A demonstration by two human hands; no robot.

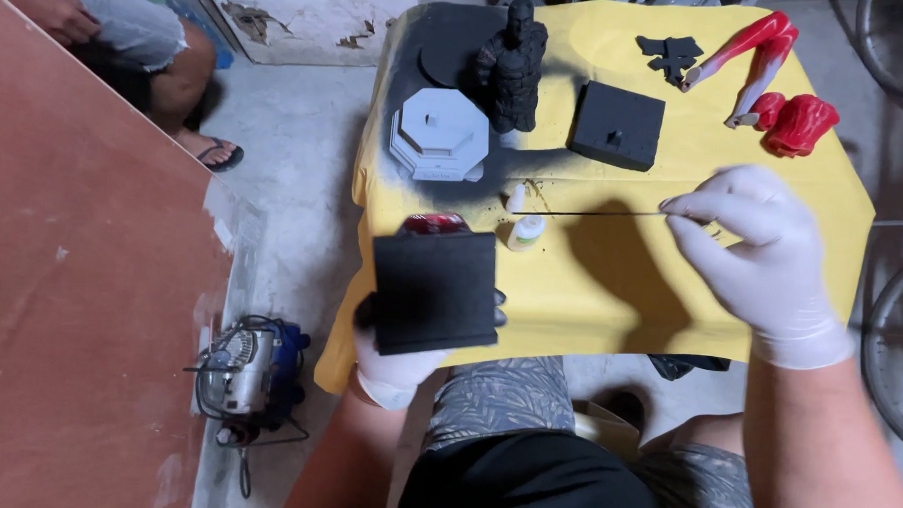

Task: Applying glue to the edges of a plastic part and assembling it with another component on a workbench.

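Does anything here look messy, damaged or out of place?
Yes. Black overspray stains the yellow cloth around the grey octagonal base and black figure. Paint is peeling off the wall behind.

Single head camera looks steeply down, close over the yellow table (610, 290)

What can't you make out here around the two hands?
Head view only:
- Left hand: mostly behind the black square slab.
- Red object: slab covers all but its top.
- Thin rod: far tip too fine to judge against the small bottle.
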